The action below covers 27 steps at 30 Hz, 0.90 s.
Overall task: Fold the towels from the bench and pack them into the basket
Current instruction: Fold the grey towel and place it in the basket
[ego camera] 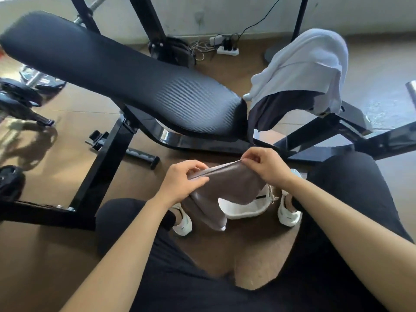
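I see a grey-brown soft cloth towel [229, 185] held in the air near the centre of the view, stretched between two bare hands. The left hand [180, 183] grips the left end of its top edge with curled fingers. The right hand [265, 167] pinches the right end between thumb and fingertips. The towel's lower part hangs down towards the floor, between the person's black-trousered knees and above white sneakers [182, 224].

Just beyond the hands stands a black padded weight bench [126, 86] with a ribbed cover on a glossy black metal frame [105, 158]; it runs from far left to centre. At its right end a pale blue-grey towel [310, 61] is draped in a heap over a dark grey towel [276, 109], which hangs down below it.

The brown wood-look floor [67, 118] spreads all round. Black weight plates [13, 95] lie at the left edge. Far off, by the pale wall, a white power strip [227, 50] sits among tangled cables.
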Available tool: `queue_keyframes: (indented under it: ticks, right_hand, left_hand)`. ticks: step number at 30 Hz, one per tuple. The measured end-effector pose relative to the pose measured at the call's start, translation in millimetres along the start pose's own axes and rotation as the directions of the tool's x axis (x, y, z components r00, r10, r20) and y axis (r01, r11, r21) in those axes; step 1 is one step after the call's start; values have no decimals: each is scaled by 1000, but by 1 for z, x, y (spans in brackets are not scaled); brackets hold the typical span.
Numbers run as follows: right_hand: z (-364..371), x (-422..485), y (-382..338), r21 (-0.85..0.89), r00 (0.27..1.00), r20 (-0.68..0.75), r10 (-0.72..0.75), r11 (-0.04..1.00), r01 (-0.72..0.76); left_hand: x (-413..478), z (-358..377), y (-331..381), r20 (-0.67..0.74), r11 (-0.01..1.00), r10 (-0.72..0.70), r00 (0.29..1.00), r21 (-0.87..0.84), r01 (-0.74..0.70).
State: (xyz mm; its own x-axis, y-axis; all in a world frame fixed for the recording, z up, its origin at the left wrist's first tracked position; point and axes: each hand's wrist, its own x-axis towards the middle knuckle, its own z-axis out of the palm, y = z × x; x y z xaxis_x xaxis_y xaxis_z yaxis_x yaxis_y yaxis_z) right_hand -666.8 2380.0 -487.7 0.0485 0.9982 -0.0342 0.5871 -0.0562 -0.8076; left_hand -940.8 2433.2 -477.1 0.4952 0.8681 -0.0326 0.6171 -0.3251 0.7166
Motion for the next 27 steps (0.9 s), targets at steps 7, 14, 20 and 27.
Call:
queue_keyframes:
  ticks: [7, 14, 20, 27]
  right_hand:
    - [-25, 18, 17, -41, 991, -133, 2, 999, -7]
    - [-40, 24, 43, 20, 939, -287, 189, 981, -192]
    - [-40, 20, 53, 90, 897, -346, 274, 962, -259]
    - [-10, -2, 24, 36, 997, 23, 70, 997, -71]
  left_hand:
    - [-9, 28, -39, 26, 996, -87, 996, -19, 87]
    - [-4, 24, -64, -20, 970, -232, 972, 66, 233]
    - [0, 29, -55, -44, 947, -294, 955, -146, 285]
    - [4, 51, -4, 41, 941, -174, 984, -287, 179]
